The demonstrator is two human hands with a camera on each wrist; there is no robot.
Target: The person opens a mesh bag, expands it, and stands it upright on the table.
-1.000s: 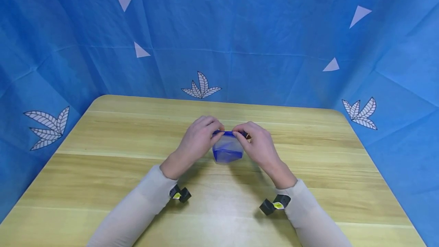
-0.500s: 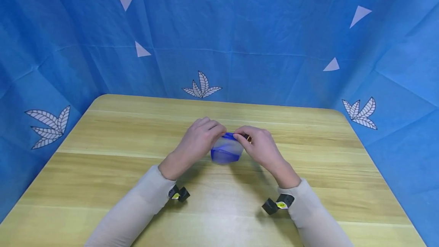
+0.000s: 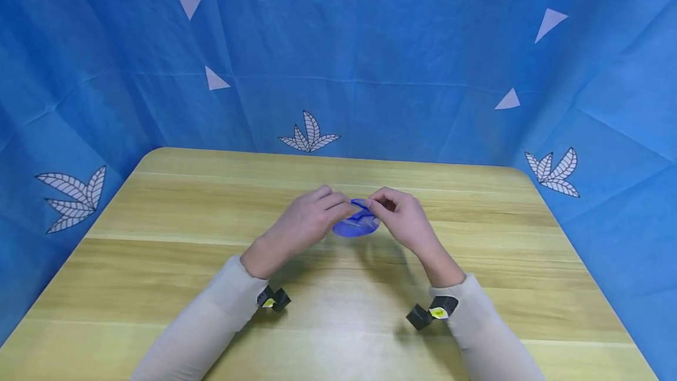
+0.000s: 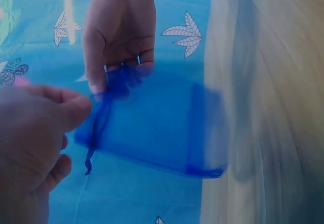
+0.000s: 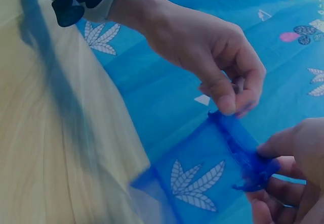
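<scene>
A sheer blue drawstring pouch [image 3: 355, 229] hangs between the hands above the table. In the left wrist view, its see-through body [image 4: 152, 128] spreads out sideways, and a dark knotted cord end [image 4: 88, 164] dangles at the mouth. The left hand [image 3: 316, 215] has thumb and fingertip pinched together at one corner of the mouth, which the right wrist view shows. The right hand [image 3: 403, 217] grips the bunched mouth edge with thumb and fingers; gathered cloth [image 5: 260, 171] sticks out between them.
A wood-grain table [image 3: 211, 287] lies under both arms. Behind and beside it hangs a blue curtain [image 3: 328, 34] with white leaf and triangle prints. Each wrist carries a small black camera on a strap, the right one [image 3: 420, 316] close over the table.
The pouch's lower part has swung up and looks flatter in the head view. The left hand has shifted slightly right; both hands stay at the pouch's mouth.
</scene>
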